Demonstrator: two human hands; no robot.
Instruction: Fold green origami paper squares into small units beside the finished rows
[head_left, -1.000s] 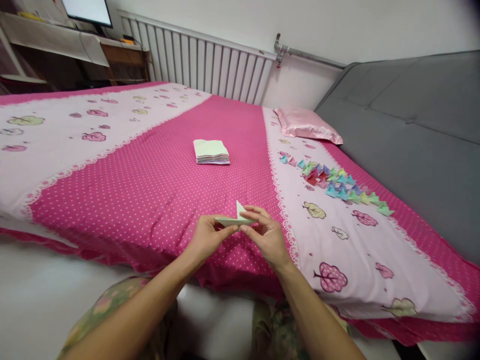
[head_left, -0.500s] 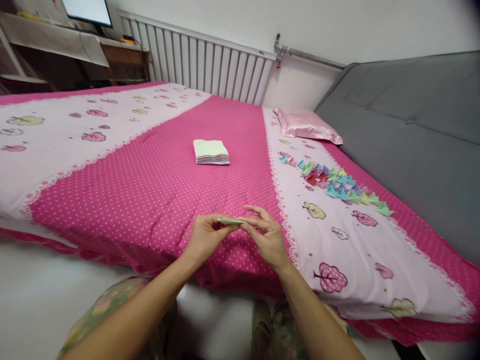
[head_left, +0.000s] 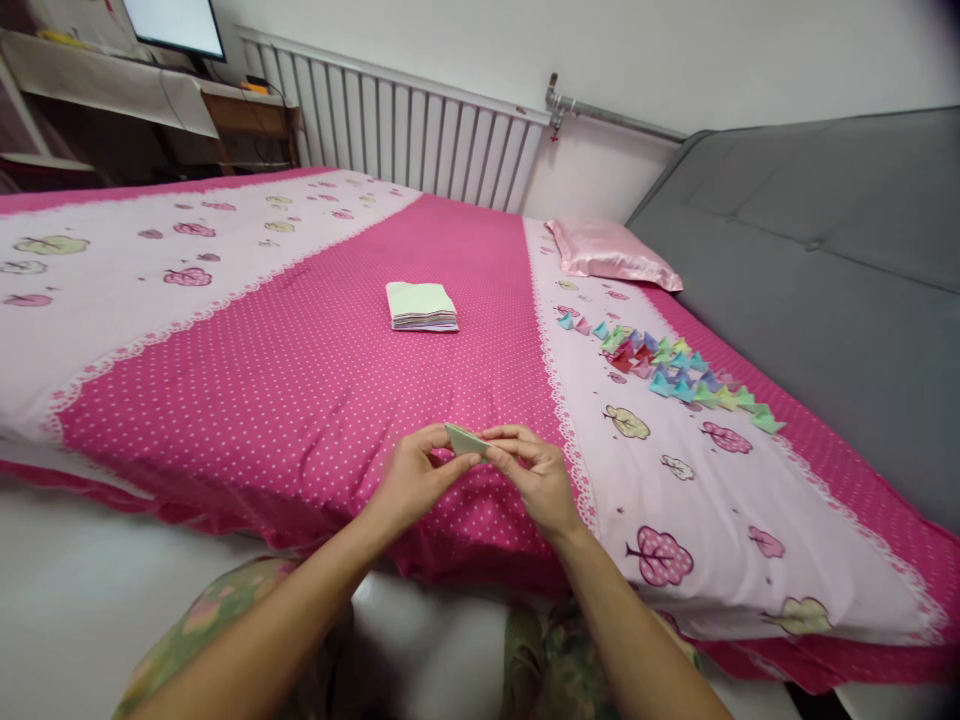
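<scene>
Both hands hold a small folded piece of pale green paper (head_left: 465, 439) just above the near edge of the pink bed. My left hand (head_left: 414, 480) pinches its left end with fingers closed. My right hand (head_left: 534, 478) pinches its right end, fingers curled over it. A stack of pale square paper sheets (head_left: 421, 305) lies farther back on the dotted pink spread (head_left: 300, 380). Several small folded paper pieces in blue, green, red and pink (head_left: 667, 367) lie in a row on the light pink strip to the right.
A pink satin pillow (head_left: 611, 256) lies at the bed's far right. A grey padded headboard (head_left: 825, 280) runs along the right. A white radiator (head_left: 420, 140) lines the back wall, with a desk and monitor (head_left: 176, 25) at far left.
The paper's raised triangular flap has been pressed flat, and the piece is now a smaller, more compact fold. Both hands drew closer together and the right hand's fingers curled in.
</scene>
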